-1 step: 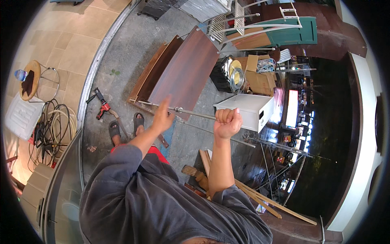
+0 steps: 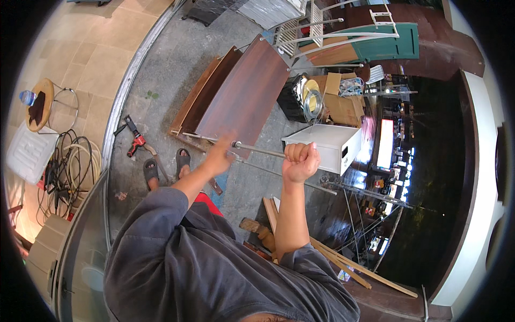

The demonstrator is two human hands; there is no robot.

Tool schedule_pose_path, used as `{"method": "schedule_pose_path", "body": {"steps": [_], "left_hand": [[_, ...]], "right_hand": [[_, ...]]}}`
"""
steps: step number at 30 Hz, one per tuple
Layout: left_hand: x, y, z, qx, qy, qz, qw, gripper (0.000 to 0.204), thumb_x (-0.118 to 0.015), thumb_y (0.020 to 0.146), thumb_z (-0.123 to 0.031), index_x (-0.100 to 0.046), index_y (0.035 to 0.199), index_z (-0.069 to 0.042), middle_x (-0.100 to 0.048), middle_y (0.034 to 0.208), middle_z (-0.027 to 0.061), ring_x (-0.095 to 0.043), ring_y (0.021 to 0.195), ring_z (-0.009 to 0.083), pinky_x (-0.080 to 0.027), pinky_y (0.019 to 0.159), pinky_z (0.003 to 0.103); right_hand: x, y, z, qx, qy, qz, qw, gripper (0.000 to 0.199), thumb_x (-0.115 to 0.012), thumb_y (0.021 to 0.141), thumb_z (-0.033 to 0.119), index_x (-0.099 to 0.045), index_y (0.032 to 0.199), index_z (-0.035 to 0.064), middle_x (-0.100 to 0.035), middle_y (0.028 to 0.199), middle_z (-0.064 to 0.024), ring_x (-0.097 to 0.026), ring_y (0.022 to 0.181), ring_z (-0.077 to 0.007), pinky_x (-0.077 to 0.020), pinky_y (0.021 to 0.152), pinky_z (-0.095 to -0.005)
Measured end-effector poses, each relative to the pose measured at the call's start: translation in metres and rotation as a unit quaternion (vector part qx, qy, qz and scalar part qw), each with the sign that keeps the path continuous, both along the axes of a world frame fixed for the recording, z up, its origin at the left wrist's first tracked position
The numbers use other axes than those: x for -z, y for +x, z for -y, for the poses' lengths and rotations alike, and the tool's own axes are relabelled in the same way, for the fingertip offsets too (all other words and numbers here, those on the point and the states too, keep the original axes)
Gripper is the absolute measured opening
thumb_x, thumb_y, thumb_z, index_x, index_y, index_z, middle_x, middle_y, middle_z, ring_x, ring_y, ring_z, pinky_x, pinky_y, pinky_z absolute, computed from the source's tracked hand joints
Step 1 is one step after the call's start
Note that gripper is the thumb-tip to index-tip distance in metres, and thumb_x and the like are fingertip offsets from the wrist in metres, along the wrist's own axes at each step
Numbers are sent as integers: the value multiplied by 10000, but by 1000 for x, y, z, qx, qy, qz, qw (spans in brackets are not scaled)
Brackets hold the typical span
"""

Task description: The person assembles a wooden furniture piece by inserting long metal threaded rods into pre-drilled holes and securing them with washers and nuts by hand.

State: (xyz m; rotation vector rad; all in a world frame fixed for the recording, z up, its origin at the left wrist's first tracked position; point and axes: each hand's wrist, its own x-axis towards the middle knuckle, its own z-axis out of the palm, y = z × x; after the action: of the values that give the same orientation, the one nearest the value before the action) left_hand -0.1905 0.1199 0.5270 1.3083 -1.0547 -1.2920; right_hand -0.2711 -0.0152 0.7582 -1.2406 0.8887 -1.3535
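My right hand point(image 2: 300, 162) is closed in a fist around the end of a metal pole point(image 2: 262, 150). The pole runs left past a small round collar point(image 2: 236, 144) along the near edge of a dark brown wooden shelf unit point(image 2: 244, 88). My left hand point(image 2: 217, 156) is beside the pole near that collar; motion smears its fingers, so whether they touch the pole is unclear. A second thin pole point(image 2: 289, 177) extends to the right below the first one. More poles stick out from the unit's far corners.
A red and black power tool point(image 2: 137, 140) lies on the concrete by my sandalled feet. Right of the shelf unit are a white box point(image 2: 324, 142), a black crate point(image 2: 292, 99) and cardboard boxes point(image 2: 343, 107). Wooden strips point(image 2: 343, 263) lie lower right. Coiled cables point(image 2: 67, 166) sit at left.
My left hand has moved slightly down and right, its fingers now nearer the pole's collar. My right hand stays closed on the pole.
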Motion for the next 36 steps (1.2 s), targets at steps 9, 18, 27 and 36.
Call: {"method": "schedule_pose_path", "body": {"steps": [9, 18, 27, 36], "left_hand": [[26, 10, 20, -160, -70, 36, 984, 714, -716, 756, -89, -519, 1442, -85, -533, 1417, 239, -457, 1371, 406, -409, 1105, 437], [50, -29, -11, 124, 148, 34, 981, 794, -674, 808, -111, -360, 1537, -82, -485, 1470, 242, -618, 1136, 371, -494, 954, 456], [45, -24, -37, 260, -90, 97, 957, 605, -603, 835, -10, -531, 1433, -71, -557, 1406, 248, -620, 1211, 281, -542, 861, 388], [-6, -7, -1, 33, -70, -60, 995, 825, -662, 794, -9, -359, 1556, -103, -430, 1531, 224, -688, 987, 280, -569, 796, 363]], "right_hand": [[-4, -3, -4, 2, 6, -7, 1000, 498, -416, 1060, 252, -292, 595, 125, -265, 476, -1, -182, 432, -114, -193, 455, -318], [-3, -3, 7, -2, 3, -4, 1000, 498, -420, 1057, 252, -294, 594, 123, -258, 475, -1, -179, 433, -113, -189, 456, -320], [-1, -2, 8, -10, 3, 4, 1000, 499, -437, 1053, 248, -301, 591, 119, -263, 473, 0, -186, 435, -111, -197, 458, -321], [-4, 2, 2, -7, 4, -1, 1000, 505, -445, 1053, 242, -295, 586, 123, -275, 468, 2, -180, 426, -110, -189, 453, -318]]}}
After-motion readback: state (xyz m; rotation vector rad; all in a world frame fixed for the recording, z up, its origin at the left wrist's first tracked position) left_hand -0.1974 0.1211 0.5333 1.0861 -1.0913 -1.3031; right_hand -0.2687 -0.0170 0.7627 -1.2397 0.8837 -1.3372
